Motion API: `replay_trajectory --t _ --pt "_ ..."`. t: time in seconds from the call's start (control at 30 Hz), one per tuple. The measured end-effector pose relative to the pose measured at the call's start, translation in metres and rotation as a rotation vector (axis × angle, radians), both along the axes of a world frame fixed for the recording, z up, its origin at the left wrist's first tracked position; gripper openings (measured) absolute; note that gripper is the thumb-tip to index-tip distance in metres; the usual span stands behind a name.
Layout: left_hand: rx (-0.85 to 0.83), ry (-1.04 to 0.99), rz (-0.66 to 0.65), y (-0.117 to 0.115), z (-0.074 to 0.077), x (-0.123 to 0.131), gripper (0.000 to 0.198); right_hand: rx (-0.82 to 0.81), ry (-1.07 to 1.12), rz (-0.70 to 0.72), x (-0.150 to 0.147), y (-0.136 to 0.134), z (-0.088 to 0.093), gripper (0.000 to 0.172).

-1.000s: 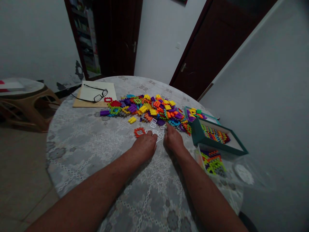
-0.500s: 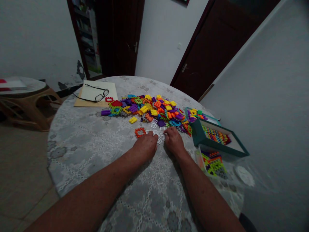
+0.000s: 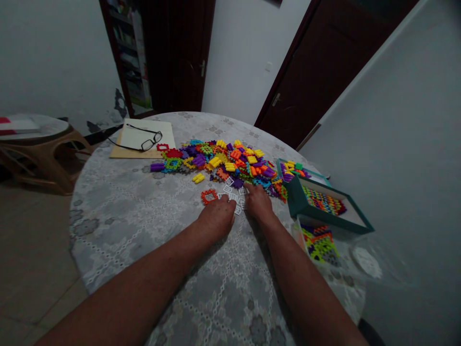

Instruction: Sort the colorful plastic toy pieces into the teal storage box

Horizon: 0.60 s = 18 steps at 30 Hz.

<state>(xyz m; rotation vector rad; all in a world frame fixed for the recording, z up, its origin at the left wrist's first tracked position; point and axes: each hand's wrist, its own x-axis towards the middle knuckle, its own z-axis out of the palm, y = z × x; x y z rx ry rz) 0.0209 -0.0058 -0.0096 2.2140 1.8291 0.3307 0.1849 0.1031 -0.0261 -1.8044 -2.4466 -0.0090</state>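
Note:
Several small white plastic window-frame pieces (image 3: pixel 233 197) lie in a loose cluster at the middle of the table. My left hand (image 3: pixel 218 215) rests at their near left side, its fingers bent together and its fingertips by the pieces; whatever they hold is hidden. Just right of the cluster is my right hand (image 3: pixel 258 203), its index finger stretched forward near a white frame piece (image 3: pixel 242 191) and a purple gear-edged piece (image 3: pixel 237 183). Nothing shows in its grasp. An orange square frame piece (image 3: pixel 209 196) lies left of my left hand.
Beyond my hands spreads a pile of coloured gear-edged pieces and connectors (image 3: pixel 216 161). A yellow connector (image 3: pixel 198 178) lies in front. Eyeglasses (image 3: pixel 147 144) rest on a paper-topped board (image 3: pixel 118 152). To the right stand a green box (image 3: pixel 297 204) and a clear bin (image 3: pixel 299 240) holding pieces.
My right hand has moved slightly forward, and its index finger now reaches out towards the pile. The purple gear-edged piece has shifted a little left. My left hand has hardly moved.

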Motion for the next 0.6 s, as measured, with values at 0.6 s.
replay_trajectory --t 0.6 --pt "0.008 0.01 -0.009 -0.001 0.003 0.001 0.029 -0.002 0.159 0.202 0.004 -0.018 -0.001 0.027"
